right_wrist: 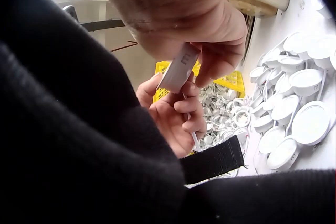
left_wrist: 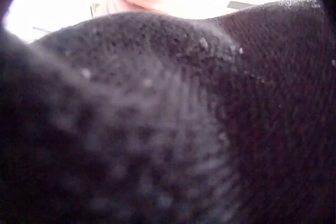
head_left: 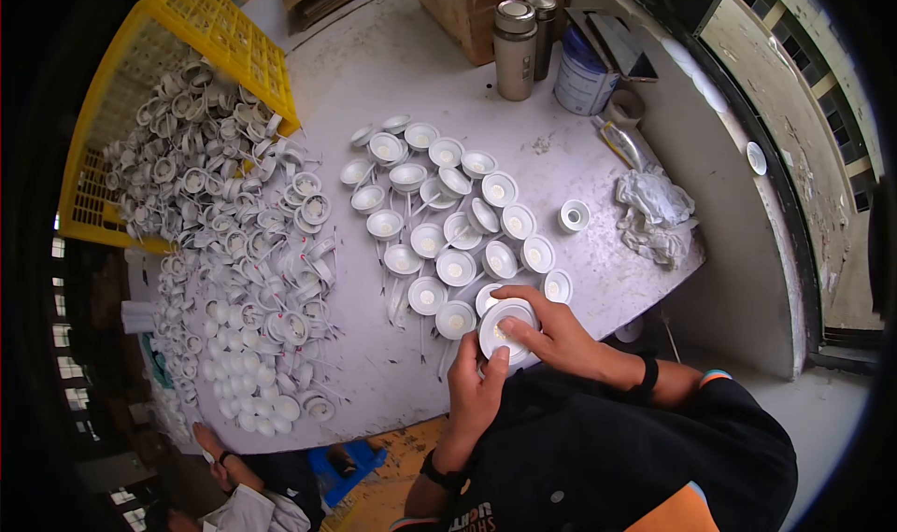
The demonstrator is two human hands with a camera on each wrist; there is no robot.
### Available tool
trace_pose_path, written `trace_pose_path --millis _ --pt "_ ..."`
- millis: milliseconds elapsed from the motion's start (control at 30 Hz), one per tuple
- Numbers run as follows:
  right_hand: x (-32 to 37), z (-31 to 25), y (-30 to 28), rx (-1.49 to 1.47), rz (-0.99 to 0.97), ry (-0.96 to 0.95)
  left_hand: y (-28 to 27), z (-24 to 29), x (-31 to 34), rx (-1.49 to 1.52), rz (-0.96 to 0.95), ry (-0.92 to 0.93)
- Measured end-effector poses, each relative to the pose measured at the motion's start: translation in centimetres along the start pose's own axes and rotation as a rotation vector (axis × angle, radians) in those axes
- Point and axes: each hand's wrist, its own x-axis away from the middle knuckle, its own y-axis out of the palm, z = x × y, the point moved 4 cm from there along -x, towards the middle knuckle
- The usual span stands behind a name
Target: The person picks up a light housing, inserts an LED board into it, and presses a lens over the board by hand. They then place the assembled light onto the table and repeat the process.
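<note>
Both hands hold one round white lamp [head_left: 505, 334] near the table's front edge, its face turned up in the head view. My left hand [head_left: 475, 392] grips its lower left rim, thumb on the edge. From the right, my right hand [head_left: 565, 340] pinches it, the thumb lying on the inner face and the index finger along the far rim. In the right wrist view the lamp's side [right_wrist: 179, 69] shows dark print between the right hand [right_wrist: 173, 14] and the left hand [right_wrist: 176, 121], with a white cable hanging down. Dark cloth [left_wrist: 157, 113] fills most of the left wrist view.
Several white lamps [head_left: 456, 268] with cables lie just beyond the hands. One small lamp [head_left: 574, 215] stands apart. A tipped yellow crate [head_left: 229, 42] spills white rings at left. Bottles [head_left: 515, 51], a tub [head_left: 584, 76] and crumpled plastic [head_left: 656, 210] stand behind. Another person's arm [head_left: 224, 457] shows lower left.
</note>
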Motion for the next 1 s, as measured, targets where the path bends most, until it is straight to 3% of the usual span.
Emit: trace_pose_path --millis 333,500,600,733,800,1000 --pt "0.6 0.1 -0.4 -0.09 -0.05 0.201 0.1 1.2 0.0 -0.03 0.033 0.009" --pt "0.7 -0.5 -0.8 0.081 0.126 -0.033 0.4 1.5 0.0 -0.204 -0.002 0.049" --pt "0.6 -0.4 -0.8 0.14 0.087 -0.029 0.4 1.0 -0.1 -0.095 0.038 0.049" --pt "0.4 0.2 -0.5 -0.046 0.061 -0.061 0.3 1.2 -0.5 -0.13 0.048 0.04" --pt "0.5 0.2 -0.3 -0.236 -0.01 0.079 0.4 1.5 -0.7 -0.168 0.073 0.03" --pt "0.7 -0.2 -0.5 -0.094 -0.106 0.176 0.0 1.2 -0.8 -0.284 0.157 0.075"
